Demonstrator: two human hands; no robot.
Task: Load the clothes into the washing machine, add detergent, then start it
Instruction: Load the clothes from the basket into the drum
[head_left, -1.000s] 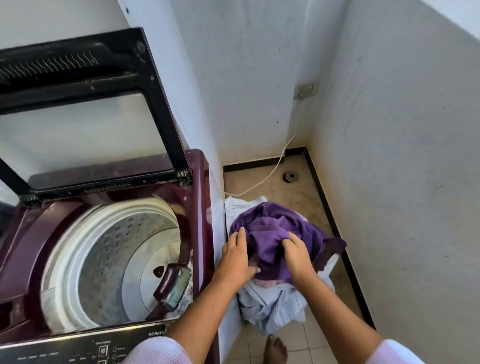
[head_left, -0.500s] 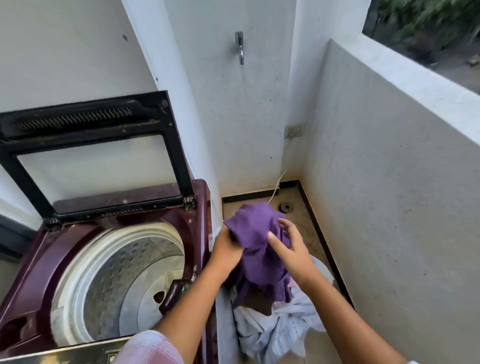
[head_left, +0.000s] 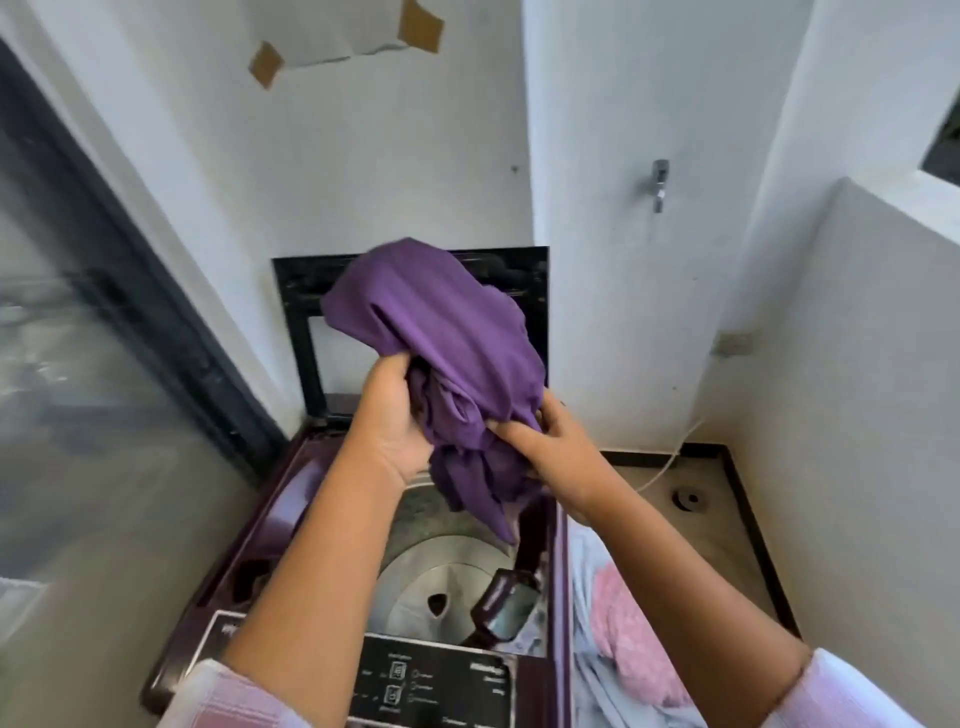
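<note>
The left hand (head_left: 395, 423) and the right hand (head_left: 558, 460) are both gripping the bunched purple garment (head_left: 441, 332), fingers curled into the fabric. The garment is hanging between the hands, above the open washing machine drum (head_left: 447, 569) directly below them.

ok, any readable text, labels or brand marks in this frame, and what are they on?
Nothing can be read in full.
Control panel: brand mark at upper right, too blurred to read.
Same panel: button labels, too small and blurred.
Washer top, front left: white mark, blurred.
Taped paper on the wall: no print shows.
</note>
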